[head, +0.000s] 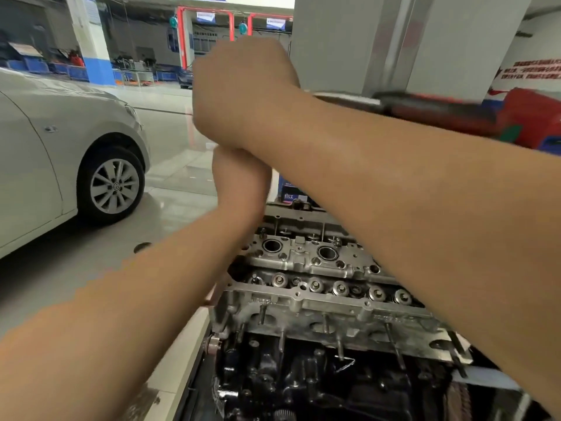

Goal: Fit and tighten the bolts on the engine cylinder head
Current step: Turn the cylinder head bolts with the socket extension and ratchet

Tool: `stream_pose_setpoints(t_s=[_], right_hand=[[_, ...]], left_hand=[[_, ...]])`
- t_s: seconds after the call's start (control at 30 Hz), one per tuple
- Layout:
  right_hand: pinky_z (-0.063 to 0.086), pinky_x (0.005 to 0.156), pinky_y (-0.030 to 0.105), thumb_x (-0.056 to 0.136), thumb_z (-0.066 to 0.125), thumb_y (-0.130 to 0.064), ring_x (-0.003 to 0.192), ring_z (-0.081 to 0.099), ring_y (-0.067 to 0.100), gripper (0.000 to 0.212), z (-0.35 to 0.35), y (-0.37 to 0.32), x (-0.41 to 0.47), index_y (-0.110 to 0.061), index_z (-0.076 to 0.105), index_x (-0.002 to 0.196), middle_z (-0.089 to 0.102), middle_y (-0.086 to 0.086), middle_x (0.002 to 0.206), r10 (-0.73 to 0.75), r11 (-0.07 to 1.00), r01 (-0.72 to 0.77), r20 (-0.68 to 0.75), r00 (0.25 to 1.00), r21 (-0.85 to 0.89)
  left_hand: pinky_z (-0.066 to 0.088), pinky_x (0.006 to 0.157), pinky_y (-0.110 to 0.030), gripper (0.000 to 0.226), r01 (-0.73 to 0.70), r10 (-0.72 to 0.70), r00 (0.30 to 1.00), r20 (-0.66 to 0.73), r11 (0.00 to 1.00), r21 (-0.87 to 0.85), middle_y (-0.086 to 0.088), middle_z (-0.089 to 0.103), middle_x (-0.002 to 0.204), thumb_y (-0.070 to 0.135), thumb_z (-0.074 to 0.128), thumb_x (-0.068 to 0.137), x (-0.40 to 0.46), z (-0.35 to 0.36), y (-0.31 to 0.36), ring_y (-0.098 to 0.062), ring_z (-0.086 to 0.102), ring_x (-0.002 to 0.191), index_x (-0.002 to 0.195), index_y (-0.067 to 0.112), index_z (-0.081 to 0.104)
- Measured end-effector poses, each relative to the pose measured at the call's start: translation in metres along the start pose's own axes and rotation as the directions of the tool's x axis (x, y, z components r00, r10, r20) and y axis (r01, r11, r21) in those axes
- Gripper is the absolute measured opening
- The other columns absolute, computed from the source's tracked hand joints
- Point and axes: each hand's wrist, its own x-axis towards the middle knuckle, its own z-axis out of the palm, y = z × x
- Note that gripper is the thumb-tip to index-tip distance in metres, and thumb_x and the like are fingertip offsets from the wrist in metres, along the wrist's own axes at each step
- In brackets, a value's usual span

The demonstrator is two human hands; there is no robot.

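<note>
The bare aluminium cylinder head (306,260) sits on the dark engine block (288,378) at lower centre, with valve springs and two plug wells showing. A long wrench (425,108), blurred, with a chrome shaft and a black-and-red grip, lies level and points right above the head. My right hand (243,92) is a fist over its left end, with that forearm crossing over the engine. My left hand (241,174) is closed directly beneath it, high above the head's far left end. Its contents are hidden. No bolts can be made out.
A silver car (45,165) stands close on the left over a glossy floor. A grey pillar (394,41) rises behind the wrench, and a red unit (534,120) is at the right edge. A blue box (292,189) lies beyond the engine. The white stand edge (185,354) runs along the engine's left.
</note>
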Motion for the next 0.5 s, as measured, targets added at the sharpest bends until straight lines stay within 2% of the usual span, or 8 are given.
stream_pose_setpoints(t_s=[0.07,0.13,0.17,0.23,0.27,0.33,0.43,0.5], right_hand=[[0.033,0.056,0.033,0.093,0.040,-0.029,0.052,0.033,0.022,0.034,0.003,0.018,-0.006,-0.020,0.031,0.061,0.034,-0.003,0.059,-0.048,0.986,0.055,-0.050,0.998,0.156],[0.032,0.063,0.036,0.103,0.040,-0.038,0.059,0.033,0.022,0.046,0.008,0.033,-0.013,-0.020,0.030,0.061,0.032,0.001,0.058,-0.052,0.916,0.063,-0.039,0.998,0.395],[0.032,0.066,0.037,0.105,0.041,-0.038,0.062,0.034,0.020,0.047,0.009,0.036,-0.013,-0.020,0.032,0.062,0.034,0.000,0.059,-0.038,0.887,0.041,-0.015,0.999,0.459],[0.035,0.066,0.035,0.104,0.042,-0.032,0.069,0.043,0.020,0.037,0.009,0.032,-0.006,-0.021,0.042,0.069,0.040,-0.002,0.066,0.016,0.916,-0.038,0.059,0.998,0.400],[0.036,0.066,0.036,0.101,0.043,-0.025,0.074,0.048,0.023,0.026,0.007,0.025,-0.001,-0.021,0.047,0.076,0.044,-0.001,0.072,0.045,0.953,-0.072,0.099,0.994,0.293],[0.041,0.065,0.039,0.091,0.044,-0.014,0.074,0.050,0.029,0.010,0.002,0.007,0.008,-0.018,0.051,0.085,0.047,0.000,0.079,0.092,0.990,-0.106,0.147,0.985,0.092],[0.036,0.055,0.033,0.086,0.046,-0.026,0.057,0.043,0.026,0.018,0.001,-0.001,0.002,-0.021,0.045,0.068,0.037,-0.004,0.064,-0.002,0.998,0.004,-0.032,0.999,0.057],[0.030,0.056,0.034,0.091,0.045,-0.041,0.063,0.043,0.027,0.029,0.008,0.017,-0.008,-0.022,0.044,0.069,0.034,-0.006,0.061,-0.065,0.981,0.082,-0.102,0.993,0.176]], left_hand=[[0.016,0.052,-0.028,0.022,0.185,-0.095,0.935,0.342,0.953,-0.241,0.000,0.020,0.054,0.013,0.050,0.067,0.013,-0.016,0.006,-0.024,0.014,0.054,0.056,0.023,0.034],[0.023,0.050,-0.030,0.029,0.255,-0.069,0.815,0.575,0.934,-0.249,0.000,0.020,0.053,0.015,0.057,0.077,0.022,-0.030,0.011,-0.020,0.015,0.049,0.058,0.021,0.035],[0.029,0.051,-0.033,0.026,0.220,-0.079,0.837,0.541,0.955,-0.201,-0.004,0.026,0.051,0.015,0.058,0.077,0.022,-0.029,0.014,-0.022,0.022,0.048,0.061,0.017,0.038],[0.044,0.057,-0.043,0.019,0.052,-0.060,0.962,0.266,0.998,0.035,-0.021,0.046,0.053,0.018,0.058,0.073,0.017,-0.020,0.015,-0.026,0.040,0.050,0.063,0.004,0.048],[0.044,0.058,-0.042,0.020,-0.034,0.020,0.996,0.090,0.988,0.152,-0.026,0.052,0.059,0.018,0.055,0.072,0.012,-0.013,0.013,-0.027,0.042,0.055,0.064,0.000,0.050],[0.035,0.056,-0.032,0.021,-0.093,0.105,0.993,-0.056,0.976,0.197,-0.021,0.046,0.060,0.011,0.052,0.079,-0.004,0.001,0.010,-0.025,0.033,0.062,0.062,0.005,0.041],[0.030,0.049,-0.021,0.024,0.011,-0.016,1.000,-0.021,0.975,-0.221,-0.004,0.032,0.062,0.001,0.038,0.092,0.000,-0.004,0.006,-0.014,0.033,0.049,0.072,0.014,0.036],[0.022,0.045,-0.024,0.029,0.153,-0.067,0.950,0.305,0.951,-0.268,-0.002,0.027,0.055,-0.005,0.033,0.091,0.012,-0.017,0.010,-0.014,0.021,0.044,0.070,0.015,0.036]])
